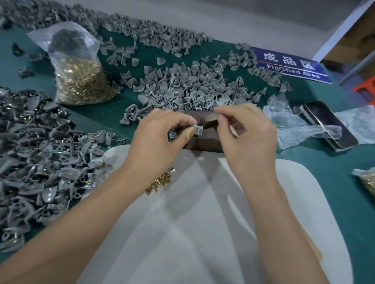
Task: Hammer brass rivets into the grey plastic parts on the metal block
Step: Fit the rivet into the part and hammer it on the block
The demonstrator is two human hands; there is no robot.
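My left hand (159, 138) pinches a small grey plastic part (197, 129) between taped thumb and fingertips, just above the dark metal block (210, 140). My right hand (246, 133) hovers over the block's right side with curled fingers; its thumb and forefinger are pinched together near the part, and whatever they hold is too small to see. A wooden handle (233, 130) pokes out beneath the right palm. Loose brass rivets (159, 181) lie on the white sheet (201, 216) under my left wrist.
A heap of grey plastic parts (188, 88) lies behind the block, and another pile fitted with rivets (33, 157) spreads at the left. A clear bag of brass rivets (80, 78) stands back left. A phone (327, 125) on plastic wrap and a blue sign (291, 64) sit right.
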